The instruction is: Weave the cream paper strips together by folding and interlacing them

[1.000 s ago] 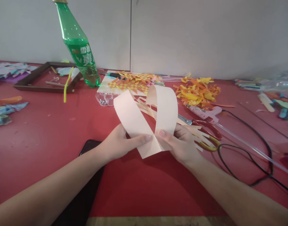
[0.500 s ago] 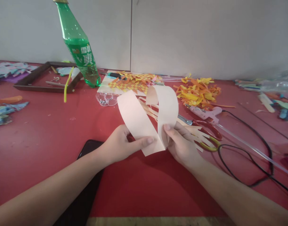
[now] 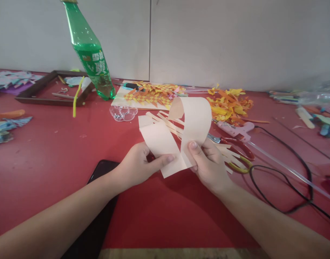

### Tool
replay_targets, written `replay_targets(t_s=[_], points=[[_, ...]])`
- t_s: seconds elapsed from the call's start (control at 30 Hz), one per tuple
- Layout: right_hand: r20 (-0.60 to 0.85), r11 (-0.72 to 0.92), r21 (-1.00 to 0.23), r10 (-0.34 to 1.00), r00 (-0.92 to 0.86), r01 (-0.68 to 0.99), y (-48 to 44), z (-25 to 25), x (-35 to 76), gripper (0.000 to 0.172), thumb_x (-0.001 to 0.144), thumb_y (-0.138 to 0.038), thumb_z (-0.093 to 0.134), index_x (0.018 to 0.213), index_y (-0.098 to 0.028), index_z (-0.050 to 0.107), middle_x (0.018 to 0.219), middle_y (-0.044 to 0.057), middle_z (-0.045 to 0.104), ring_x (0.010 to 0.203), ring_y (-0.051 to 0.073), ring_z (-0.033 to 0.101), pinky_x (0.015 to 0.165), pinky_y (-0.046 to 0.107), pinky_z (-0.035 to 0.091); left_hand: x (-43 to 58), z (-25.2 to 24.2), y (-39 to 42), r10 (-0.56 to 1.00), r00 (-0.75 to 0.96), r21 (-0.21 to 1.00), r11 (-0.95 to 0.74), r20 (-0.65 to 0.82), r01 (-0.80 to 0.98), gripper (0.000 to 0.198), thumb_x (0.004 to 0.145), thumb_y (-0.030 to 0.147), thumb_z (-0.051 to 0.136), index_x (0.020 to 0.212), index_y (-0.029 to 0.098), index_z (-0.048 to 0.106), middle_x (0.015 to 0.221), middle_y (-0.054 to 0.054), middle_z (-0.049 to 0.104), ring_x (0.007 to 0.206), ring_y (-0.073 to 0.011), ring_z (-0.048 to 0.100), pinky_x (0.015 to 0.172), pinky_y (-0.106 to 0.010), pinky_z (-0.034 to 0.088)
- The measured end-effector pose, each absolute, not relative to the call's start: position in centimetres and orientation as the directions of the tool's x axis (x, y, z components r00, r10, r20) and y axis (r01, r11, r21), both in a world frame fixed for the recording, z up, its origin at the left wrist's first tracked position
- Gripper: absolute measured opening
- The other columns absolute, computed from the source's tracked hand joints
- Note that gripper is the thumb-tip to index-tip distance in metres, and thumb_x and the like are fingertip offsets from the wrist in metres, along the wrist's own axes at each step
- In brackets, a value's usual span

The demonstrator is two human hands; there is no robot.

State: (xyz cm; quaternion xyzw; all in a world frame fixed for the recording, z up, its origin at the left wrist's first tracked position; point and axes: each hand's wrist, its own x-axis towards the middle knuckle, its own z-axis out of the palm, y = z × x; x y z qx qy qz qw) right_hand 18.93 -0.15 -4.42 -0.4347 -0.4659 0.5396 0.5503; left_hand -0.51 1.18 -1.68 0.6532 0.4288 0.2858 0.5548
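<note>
Between my hands, above the red table, is a cream paper strip (image 3: 195,118) that curls over at its upper right. My left hand (image 3: 139,163) pinches the lower left part of the paper, its thumb lying on top. On the other side, my right hand (image 3: 208,162) grips the paper between thumb and fingers. The two bands of paper meet in a V near my thumbs; I cannot tell whether they are one piece. Behind the paper lie thin cream strips (image 3: 151,117) and scissors (image 3: 236,149) with red and yellow handles.
A green bottle (image 3: 93,61) stands at the back left beside a dark wooden frame (image 3: 43,102). Orange and yellow paper scraps (image 3: 231,104) are heaped behind. A pink glue gun (image 3: 242,131) with a black cord lies right. A black phone (image 3: 91,223) is under my left forearm.
The left band of paper has folded lower, and another end now shows behind it. The curled right band has shifted slightly right and its loop is wider.
</note>
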Motion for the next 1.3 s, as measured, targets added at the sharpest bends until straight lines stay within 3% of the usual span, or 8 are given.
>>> replay_targets(t_s=[0.2,0.8,0.93,1.03,1.1,1.2,1.3], points=[[0.054,0.055,-0.984,0.999,0.009,-0.17,0.0,-4.4,19.1,0.017,0.09,-0.038,0.061,0.083,-0.023,0.056,0.048,-0.009,0.047,0.035,0.005,0.037,0.035,0.019,0.029,-0.5,-1.6,1.2,0.886,0.455,0.971,-0.025,-0.089,0.238,0.032,0.084,0.045,0.062,0.09,0.016,0.072,0.093,-0.008,0.076,0.085,-0.0252,0.071,0.068,-0.03,0.054],[0.135,0.147,-0.969,0.988,0.073,-0.198,0.2,-4.0,18.7,0.022,0.092,-0.036,0.058,0.077,-0.022,0.052,0.044,-0.01,0.04,0.036,0.006,0.033,0.039,0.02,0.027,-0.5,-1.4,1.3,0.893,0.446,0.991,0.008,-0.069,0.136,0.023,0.083,0.039,0.067,0.088,0.017,0.072,0.093,-0.004,0.076,0.087,-0.021,0.07,0.072,-0.025,0.055],[0.18,0.194,-0.96,0.98,0.086,-0.201,0.4,-3.7,18.6,0.03,0.093,-0.037,0.056,0.069,-0.022,0.046,0.044,-0.01,0.035,0.038,0.007,0.031,0.04,0.021,0.027,-0.5,-1.6,1.4,0.91,0.407,0.996,0.089,-0.077,-0.012,0.018,0.081,0.033,0.07,0.091,0.018,0.073,0.091,-0.003,0.076,0.087,-0.0197,0.07,0.071,-0.024,0.054],[0.153,0.165,-0.967,0.985,0.079,-0.191,0.1,-4.0,18.9,0.03,0.093,-0.041,0.055,0.069,-0.024,0.048,0.046,-0.008,0.037,0.04,0.01,0.032,0.04,0.023,0.03,-0.6,-1.7,1.5,0.939,0.328,0.957,0.185,-0.105,-0.222,0.018,0.078,0.033,0.073,0.091,0.02,0.072,0.086,-0.003,0.075,0.079,-0.0184,0.07,0.066,-0.024,0.054],[0.109,0.11,-0.981,0.994,0.016,-0.157,-0.3,-4.3,19.2,0.026,0.09,-0.045,0.057,0.073,-0.025,0.055,0.052,-0.005,0.044,0.044,0.011,0.037,0.042,0.025,0.032,-0.7,-1.6,1.6,0.943,0.31,0.905,0.232,-0.12,-0.356,0.023,0.076,0.036,0.074,0.092,0.021,0.071,0.09,-0.004,0.075,0.08,-0.0201,0.07,0.067,-0.027,0.055],[0.06,0.052,-0.998,0.969,-0.24,-0.04,-0.8,-4.2,19.5,0.025,0.088,-0.044,0.059,0.074,-0.023,0.06,0.062,-0.001,0.051,0.054,0.014,0.046,0.048,0.027,0.037,-0.9,-1.2,1.7,0.934,0.337,0.849,0.273,-0.12,-0.453,0.03,0.075,0.044,0.073,0.094,0.021,0.07,0.088,-0.006,0.074,0.088,-0.0256,0.07,0.071,-0.032,0.056],[0.085,0.148,-0.984,0.884,-0.46,0.104,-0.9,-3.5,19.6,0.029,0.09,-0.039,0.055,0.069,-0.02,0.058,0.067,0.0,0.051,0.061,0.015,0.047,0.055,0.029,0.039,-0.7,-0.7,1.9,0.962,0.249,0.822,0.231,-0.113,-0.52,0.031,0.069,0.044,0.076,0.088,0.021,0.069,0.083,-0.006,0.073,0.091,-0.0279,0.069,0.072,-0.034,0.056]])
